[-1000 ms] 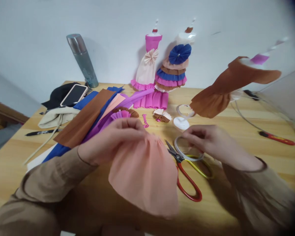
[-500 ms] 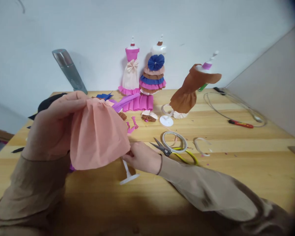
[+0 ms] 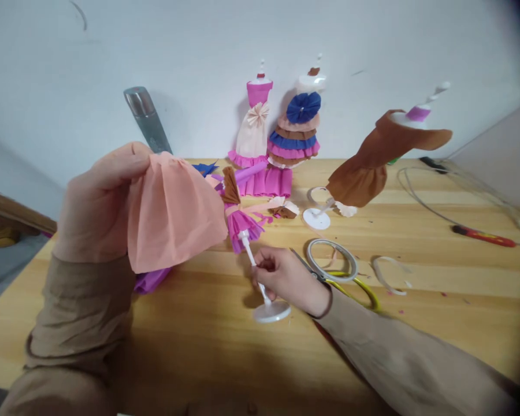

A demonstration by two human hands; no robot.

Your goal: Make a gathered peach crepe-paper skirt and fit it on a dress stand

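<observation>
My left hand [image 3: 101,199] pinches the gathered top edge of a peach crepe-paper skirt [image 3: 177,216], which hangs spread out to the right of the fingers. My right hand [image 3: 286,277] is closed around the white stem of a small dress-form stand [image 3: 271,312], its round base tilted just above or on the table; I cannot tell which. On that form sit a pink ruffle [image 3: 244,227] and a brown pleated piece [image 3: 230,186], with a peach strip at the waist. The skirt stands in front of part of the form.
Behind are a pink-and-cream dressed form [image 3: 253,130], a tiered form with a blue rosette [image 3: 294,138] and a leaning brown-dressed form [image 3: 366,159]. A tape roll [image 3: 333,241] lies on yellow-handled scissors [image 3: 368,292]. A red screwdriver [image 3: 487,236], a cable and a grey bottle [image 3: 149,118] are farther out.
My right hand has moved right with the stand, so the pink ruffle and brown piece now show beside the skirt. My left hand still holds the skirt. The view has shifted left.
</observation>
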